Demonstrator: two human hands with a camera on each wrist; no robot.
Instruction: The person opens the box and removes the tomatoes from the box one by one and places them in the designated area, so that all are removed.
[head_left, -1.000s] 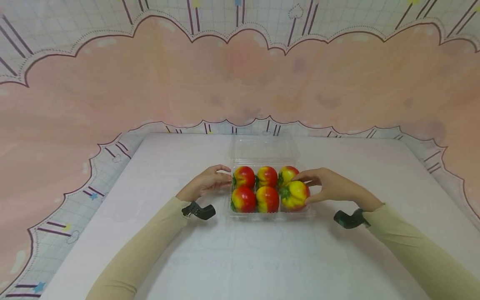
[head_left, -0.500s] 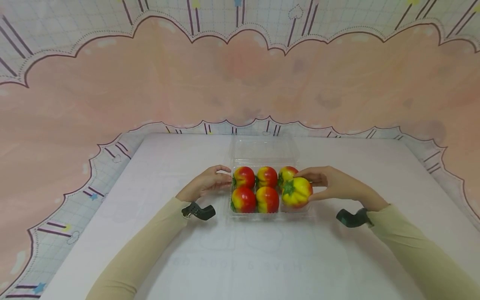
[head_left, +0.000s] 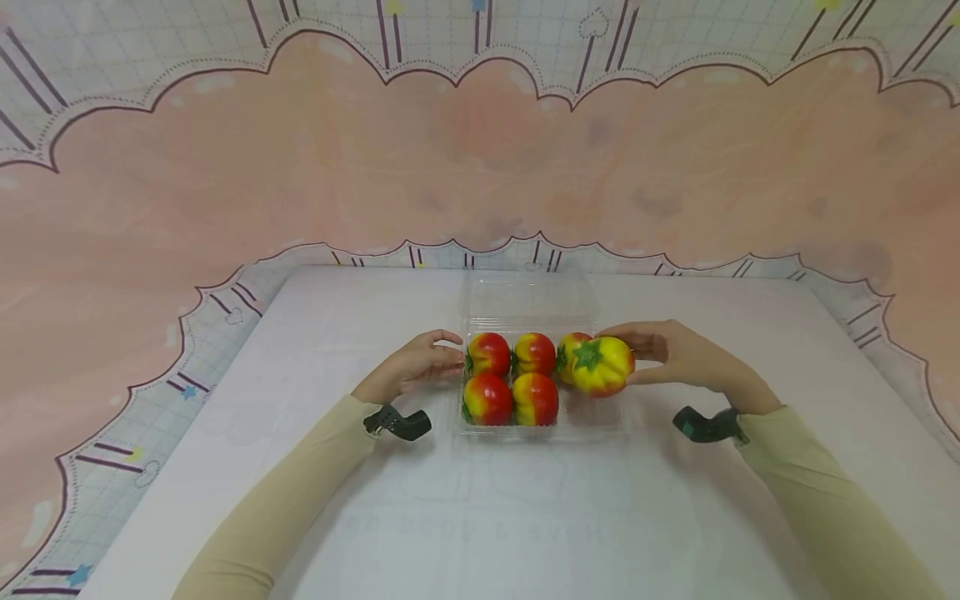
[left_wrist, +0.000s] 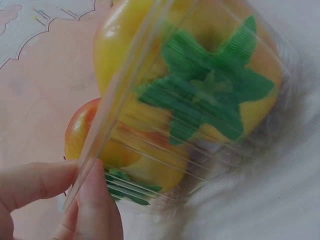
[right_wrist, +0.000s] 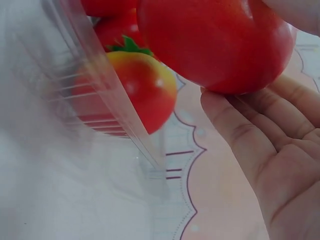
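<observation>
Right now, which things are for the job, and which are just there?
In the job:
right hand, holding one fruit
five other fruits
open clear box
left hand, pinching the box's edge

Just there:
white table
patterned backdrop
black wrist pieces

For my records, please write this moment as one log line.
left hand: pinches container rim; right hand: holds red-yellow fruit; lid: open

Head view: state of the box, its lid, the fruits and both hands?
Clear box: upright, front-right corner bare.
Lid: open, folded back on the far side.
Held fruit: off the box floor, leafy end toward the head camera.
Five other fruits: sitting in the box.
Left hand: pinching the box's rim.
Right hand: gripping the held fruit.
</observation>
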